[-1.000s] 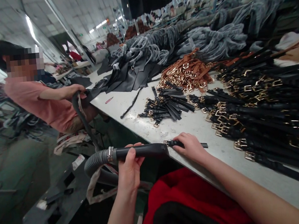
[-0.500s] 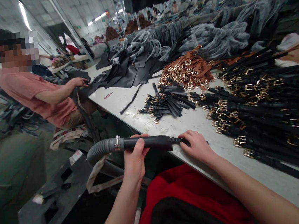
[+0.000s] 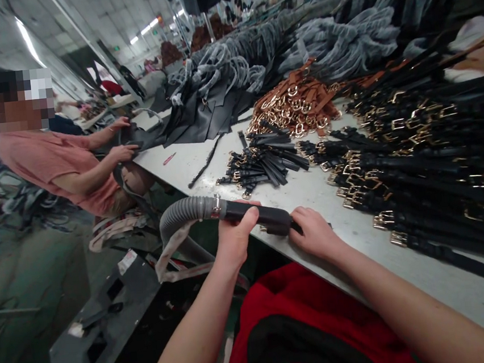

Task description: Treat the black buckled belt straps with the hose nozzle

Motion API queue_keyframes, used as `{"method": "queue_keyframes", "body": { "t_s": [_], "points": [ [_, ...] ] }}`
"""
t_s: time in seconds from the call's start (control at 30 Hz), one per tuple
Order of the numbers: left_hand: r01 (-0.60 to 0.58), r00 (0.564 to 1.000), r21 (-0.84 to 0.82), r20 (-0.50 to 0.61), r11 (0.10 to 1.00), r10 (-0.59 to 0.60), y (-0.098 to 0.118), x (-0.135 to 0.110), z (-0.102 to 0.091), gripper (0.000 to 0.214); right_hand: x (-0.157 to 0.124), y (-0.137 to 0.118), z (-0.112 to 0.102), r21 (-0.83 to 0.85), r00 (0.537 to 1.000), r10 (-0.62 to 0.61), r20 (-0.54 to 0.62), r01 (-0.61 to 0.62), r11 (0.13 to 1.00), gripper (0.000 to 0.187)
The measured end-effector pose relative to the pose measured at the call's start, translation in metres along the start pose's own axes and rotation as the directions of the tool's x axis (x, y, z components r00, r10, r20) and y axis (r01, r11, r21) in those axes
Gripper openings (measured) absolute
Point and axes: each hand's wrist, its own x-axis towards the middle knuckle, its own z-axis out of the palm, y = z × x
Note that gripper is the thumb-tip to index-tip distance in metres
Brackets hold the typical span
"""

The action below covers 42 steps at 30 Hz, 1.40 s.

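My left hand (image 3: 235, 238) is wrapped round the black nozzle (image 3: 266, 215) of a grey ribbed hose (image 3: 187, 209), with the thumb lying along its top. A metal clamp (image 3: 217, 205) joins hose and nozzle. At the nozzle's wide end, my right hand (image 3: 315, 232) is closed on a black leather strap (image 3: 296, 227), of which only a short piece shows between fingers and nozzle. A small gold buckle (image 3: 263, 228) peeks out under the nozzle. Both hands are at the table's near edge.
On the white table (image 3: 197, 157) lie small black buckled straps (image 3: 266, 162), brown buckled straps (image 3: 298, 104), and a large pile of black belts (image 3: 429, 169) to the right. A co-worker (image 3: 64, 158) sits at left handling dark material. A grey machine top (image 3: 97, 326) stands lower left.
The nozzle has moved right and now reaches my right hand, covering most of the strap. The hose followed. The co-worker's second hand has come into view.
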Motion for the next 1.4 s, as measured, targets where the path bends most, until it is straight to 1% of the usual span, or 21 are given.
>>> {"method": "queue_keyframes", "body": {
  "t_s": [0.07,0.13,0.27,0.33,0.4,0.53,0.63,0.7,0.8,0.87,0.97,1.07,1.17,1.27,1.33,1.4],
  "points": [
    [0.065,0.998,-0.039,-0.002,0.997,-0.065,0.002,0.004,-0.006,0.033,0.0,-0.001,0.0,0.019,1.0,0.006,-0.001,-0.006,1.0,0.017],
    [0.111,0.993,-0.086,-0.04,0.99,-0.115,0.005,0.005,-0.018,0.035,0.0,-0.002,-0.001,0.039,1.0,0.012,0.0,-0.012,0.999,0.021],
    [0.094,0.98,-0.192,-0.157,0.977,-0.125,0.012,-0.003,-0.046,0.037,0.0,-0.003,-0.001,0.049,1.0,0.007,-0.005,-0.007,0.999,0.021],
    [0.084,0.975,-0.235,-0.184,0.968,-0.129,0.014,-0.01,-0.054,0.036,0.0,-0.003,-0.001,0.034,1.0,0.003,-0.017,-0.002,0.999,0.019],
    [0.087,0.974,-0.254,-0.183,0.963,-0.137,0.015,-0.016,-0.056,0.036,-0.002,-0.004,0.0,0.001,0.999,0.006,-0.037,-0.006,1.0,0.017],
    [0.097,0.973,-0.248,-0.18,0.964,-0.144,0.013,-0.022,-0.054,0.037,-0.012,-0.008,0.001,-0.073,0.997,-0.056,-0.052,0.052,0.996,0.01],
    [0.072,0.981,-0.244,-0.159,0.967,-0.113,0.01,-0.025,-0.047,0.037,-0.022,-0.011,0.0,-0.068,0.995,-0.086,-0.052,0.082,0.994,0.012],
    [0.069,0.987,-0.242,-0.126,0.968,-0.102,0.008,-0.025,-0.043,0.036,-0.028,-0.012,-0.001,-0.03,0.996,-0.072,-0.06,0.071,0.997,0.014],
    [0.092,0.99,-0.242,-0.086,0.966,-0.116,0.01,-0.024,-0.04,0.034,-0.035,-0.011,-0.001,0.051,0.998,-0.047,-0.052,0.049,0.997,0.013],
    [0.1,0.988,-0.243,-0.088,0.965,-0.125,0.013,-0.024,-0.042,0.034,-0.039,-0.009,0.0,0.091,0.998,-0.046,-0.037,0.049,0.995,0.014],
    [0.086,0.986,-0.228,-0.121,0.97,-0.116,0.014,-0.026,-0.04,0.035,-0.04,-0.005,0.003,0.118,0.998,-0.053,-0.025,0.056,0.992,0.015],
    [0.076,0.988,-0.192,-0.12,0.978,-0.101,0.005,-0.032,-0.028,0.033,-0.039,-0.003,0.004,0.116,0.999,-0.032,-0.015,0.034,0.993,0.013],
    [0.082,0.994,-0.134,-0.067,0.988,-0.091,-0.003,-0.035,-0.018,0.031,-0.038,-0.002,0.005,0.095,0.999,0.026,-0.03,-0.023,0.995,0.013],
    [0.078,0.994,-0.115,-0.072,0.99,-0.087,-0.001,-0.035,-0.02,0.032,-0.038,-0.002,0.007,0.09,0.997,0.054,-0.06,-0.049,0.995,0.019],
    [0.058,0.991,-0.123,-0.111,0.991,-0.071,0.003,-0.037,-0.024,0.034,-0.038,-0.001,0.009,0.081,0.997,0.041,-0.064,-0.036,0.996,0.022],
    [0.034,0.991,-0.111,-0.128,0.993,-0.048,0.004,-0.04,-0.022,0.035,-0.038,0.0,0.01,0.07,0.998,0.027,-0.061,-0.023,0.997,0.023]
  ]
}}
